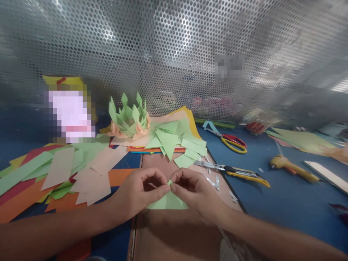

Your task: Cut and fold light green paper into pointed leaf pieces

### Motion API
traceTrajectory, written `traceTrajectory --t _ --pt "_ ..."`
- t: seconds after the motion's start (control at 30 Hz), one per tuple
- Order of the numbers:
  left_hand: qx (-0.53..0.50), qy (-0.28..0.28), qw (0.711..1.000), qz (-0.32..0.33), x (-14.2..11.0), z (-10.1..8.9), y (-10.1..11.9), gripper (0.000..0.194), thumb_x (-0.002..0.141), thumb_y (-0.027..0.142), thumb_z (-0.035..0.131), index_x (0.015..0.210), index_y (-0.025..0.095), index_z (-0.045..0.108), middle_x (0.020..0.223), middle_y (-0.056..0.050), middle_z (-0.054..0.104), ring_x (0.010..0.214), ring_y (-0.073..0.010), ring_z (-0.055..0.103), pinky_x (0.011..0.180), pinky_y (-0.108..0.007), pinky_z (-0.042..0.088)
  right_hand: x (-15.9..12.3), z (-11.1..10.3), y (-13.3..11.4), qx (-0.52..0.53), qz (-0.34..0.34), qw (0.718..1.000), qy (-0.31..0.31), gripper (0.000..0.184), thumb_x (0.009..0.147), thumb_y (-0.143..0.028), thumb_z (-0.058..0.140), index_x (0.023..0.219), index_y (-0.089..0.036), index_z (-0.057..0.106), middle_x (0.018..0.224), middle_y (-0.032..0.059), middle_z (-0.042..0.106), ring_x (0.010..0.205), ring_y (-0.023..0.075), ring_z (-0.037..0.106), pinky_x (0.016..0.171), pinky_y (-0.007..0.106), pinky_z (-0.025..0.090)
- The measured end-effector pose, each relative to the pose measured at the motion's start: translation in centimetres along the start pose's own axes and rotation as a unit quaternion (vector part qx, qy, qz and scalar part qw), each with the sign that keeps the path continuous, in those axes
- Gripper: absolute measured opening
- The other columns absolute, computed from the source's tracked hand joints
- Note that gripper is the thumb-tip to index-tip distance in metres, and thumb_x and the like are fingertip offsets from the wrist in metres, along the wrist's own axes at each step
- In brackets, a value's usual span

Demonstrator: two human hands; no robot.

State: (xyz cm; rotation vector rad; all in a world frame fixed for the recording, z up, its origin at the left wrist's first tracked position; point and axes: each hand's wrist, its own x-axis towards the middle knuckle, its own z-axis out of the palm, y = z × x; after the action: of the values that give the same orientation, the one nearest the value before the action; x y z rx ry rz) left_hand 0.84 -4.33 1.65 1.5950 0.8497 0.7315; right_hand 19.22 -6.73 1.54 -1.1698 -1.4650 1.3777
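Observation:
A small light green paper triangle (170, 202) is held up between my two hands over the brown board (176, 235). Its top tip is pinched by my left hand (148, 186), thumb and forefinger closed on the left side. My right hand (194, 188) pinches the same tip from the right, and the fingertips of both hands nearly meet. Fingers cover part of the paper's upper edges. Just beyond lie loose green folded triangles (166, 143) and small green rectangles (193, 145) on stacked coloured sheets. Behind them stands a green and peach folded-paper crown-like piece (129, 117).
Coloured paper strips (61, 165) are heaped on the left. To the right lie a utility knife (233, 170), scissors with red and yellow handles (227, 139), a yellow glue gun (293, 168) and a white bar (327, 177). A perforated metal panel (163, 47) rises behind.

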Motion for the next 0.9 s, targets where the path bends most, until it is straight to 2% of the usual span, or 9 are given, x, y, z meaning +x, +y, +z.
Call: traceTrajectory --t 0.13,0.27,0.67,0.9 --pt "-0.049 0.001 0.998 -0.031 0.15 0.02 -0.36 0.022 0.079 0.032 0.064 0.074 0.016 0.050 0.065 0.005 0.047 0.054 -0.0063 0.039 0.049 -0.018 0.032 0.07 -0.03 0.34 -0.009 0.000 1.000 0.011 0.024 0.075 -0.040 0.067 0.079 -0.017 0.060 0.072 -0.0003 0.057 0.065 0.0104 0.050 0.060 0.023 0.042" --pt "-0.072 0.002 0.997 -0.035 0.38 -0.12 -0.63 0.025 0.077 0.033 0.066 0.075 0.016 0.048 0.068 0.005 0.047 0.056 -0.0062 0.040 0.051 -0.018 0.031 0.09 -0.08 0.43 -0.005 -0.011 1.000 0.016 0.024 0.075 -0.040 0.068 0.080 -0.018 0.064 0.075 0.0008 0.062 0.068 0.0114 0.055 0.065 0.024 0.045" --pt "-0.059 -0.035 0.995 -0.076 0.71 -0.27 -0.60 0.027 0.077 0.042 0.062 0.076 0.017 0.052 0.064 0.006 0.043 0.055 -0.0081 0.036 0.050 -0.019 0.028 0.27 -0.03 0.55 -0.008 -0.032 0.999 0.027 0.023 0.075 -0.038 0.069 0.086 -0.018 0.067 0.077 0.0010 0.066 0.070 0.0120 0.058 0.065 0.025 0.047" --pt "-0.029 -0.002 0.995 -0.094 0.86 -0.26 -0.09 0.026 0.077 0.040 0.062 0.074 0.016 0.053 0.063 0.005 0.046 0.055 -0.0085 0.039 0.050 -0.020 0.030 0.38 -0.25 0.55 -0.001 -0.001 1.000 -0.022 0.028 0.075 -0.041 0.069 0.086 -0.016 0.063 0.077 0.0002 0.062 0.069 0.0101 0.054 0.063 0.022 0.043"
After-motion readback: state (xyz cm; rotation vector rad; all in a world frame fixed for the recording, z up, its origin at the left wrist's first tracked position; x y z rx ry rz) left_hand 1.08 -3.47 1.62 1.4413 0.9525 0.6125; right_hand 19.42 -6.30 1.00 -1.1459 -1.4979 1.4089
